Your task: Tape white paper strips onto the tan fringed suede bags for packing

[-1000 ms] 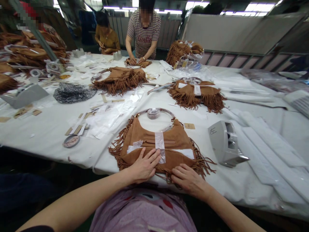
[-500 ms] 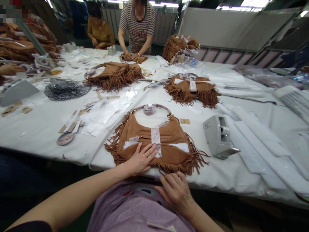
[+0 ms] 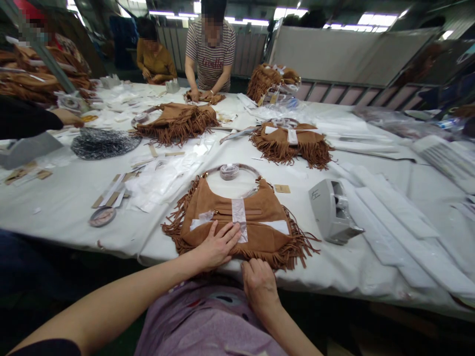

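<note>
A brown fringed handbag [image 3: 267,207] lies flat at the table's front edge, with its handle arched away from me. White paper strips and a clear wrap band cross its front. My left hand [image 3: 218,245] rests flat on the bag's lower middle, fingers spread and touching the band. At the bottom fringe by the table edge is my right hand [image 3: 259,283], its fingers curled down and closed; what they hold, if anything, is hidden. A small tan tag [image 3: 282,189] lies right of the handle.
Grey tape dispenser [image 3: 334,210] stands to the right, beside long white strips [image 3: 393,217]. Two more fringed bags [image 3: 291,138] [image 3: 178,121] lie farther back. A tape roll [image 3: 102,216] sits left. People stand across the table; another person's arm [image 3: 33,117] reaches in at left.
My right hand has moved slightly left and up against the bag's lower edge, its fingers more curled. My left hand stays on the bag. A dark-sleeved arm has reached in farther at the left.
</note>
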A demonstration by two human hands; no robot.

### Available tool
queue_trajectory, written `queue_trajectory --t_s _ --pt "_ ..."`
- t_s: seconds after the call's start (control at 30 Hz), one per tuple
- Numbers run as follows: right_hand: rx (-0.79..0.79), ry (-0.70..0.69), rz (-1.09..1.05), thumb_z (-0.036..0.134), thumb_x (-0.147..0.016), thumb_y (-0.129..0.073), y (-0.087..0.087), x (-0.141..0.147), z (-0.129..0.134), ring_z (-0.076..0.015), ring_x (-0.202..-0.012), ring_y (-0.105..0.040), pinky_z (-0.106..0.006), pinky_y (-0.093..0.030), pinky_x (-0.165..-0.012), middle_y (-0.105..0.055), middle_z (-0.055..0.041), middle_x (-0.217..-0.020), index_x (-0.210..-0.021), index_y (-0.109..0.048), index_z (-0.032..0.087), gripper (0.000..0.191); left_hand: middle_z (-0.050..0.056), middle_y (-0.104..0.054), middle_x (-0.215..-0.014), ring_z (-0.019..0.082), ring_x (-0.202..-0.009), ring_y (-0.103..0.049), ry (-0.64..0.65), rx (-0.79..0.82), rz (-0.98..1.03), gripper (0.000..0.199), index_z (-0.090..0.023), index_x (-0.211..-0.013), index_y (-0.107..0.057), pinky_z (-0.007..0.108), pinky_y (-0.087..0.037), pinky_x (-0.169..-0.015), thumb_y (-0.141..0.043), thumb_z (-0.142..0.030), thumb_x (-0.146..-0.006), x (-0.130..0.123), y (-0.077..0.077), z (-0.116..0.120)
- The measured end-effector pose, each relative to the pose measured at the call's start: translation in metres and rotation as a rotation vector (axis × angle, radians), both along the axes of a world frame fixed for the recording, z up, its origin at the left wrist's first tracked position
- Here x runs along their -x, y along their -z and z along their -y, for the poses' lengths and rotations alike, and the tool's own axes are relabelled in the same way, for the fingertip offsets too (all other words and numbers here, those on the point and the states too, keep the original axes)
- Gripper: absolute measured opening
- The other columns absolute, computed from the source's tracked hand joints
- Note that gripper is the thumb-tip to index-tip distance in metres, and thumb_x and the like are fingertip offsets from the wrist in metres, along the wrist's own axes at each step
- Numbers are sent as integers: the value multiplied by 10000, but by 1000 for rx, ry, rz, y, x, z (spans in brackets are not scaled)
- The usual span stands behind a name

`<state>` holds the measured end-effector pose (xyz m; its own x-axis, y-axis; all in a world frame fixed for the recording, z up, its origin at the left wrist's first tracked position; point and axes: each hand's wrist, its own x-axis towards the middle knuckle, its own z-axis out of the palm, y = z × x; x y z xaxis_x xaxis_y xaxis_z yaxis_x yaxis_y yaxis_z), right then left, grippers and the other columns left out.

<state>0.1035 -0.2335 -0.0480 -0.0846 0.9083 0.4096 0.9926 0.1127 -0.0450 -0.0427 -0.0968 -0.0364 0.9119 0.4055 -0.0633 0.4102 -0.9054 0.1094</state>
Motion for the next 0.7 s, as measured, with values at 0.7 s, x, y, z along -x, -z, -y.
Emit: queue_trajectory --t_s 0.7 --pt "60 -507 92 149 -938 -424 -18 -34 6 -229 -1266 -406 -458 -238 -1034 -504 -51 -1365 -1266 -524 270 363 134 -69 -1565 306 -1432 -35 121 -88 18 695 -161 -1474 -181 652 -116 -1078 -458 -270 -846 17 3 -13"
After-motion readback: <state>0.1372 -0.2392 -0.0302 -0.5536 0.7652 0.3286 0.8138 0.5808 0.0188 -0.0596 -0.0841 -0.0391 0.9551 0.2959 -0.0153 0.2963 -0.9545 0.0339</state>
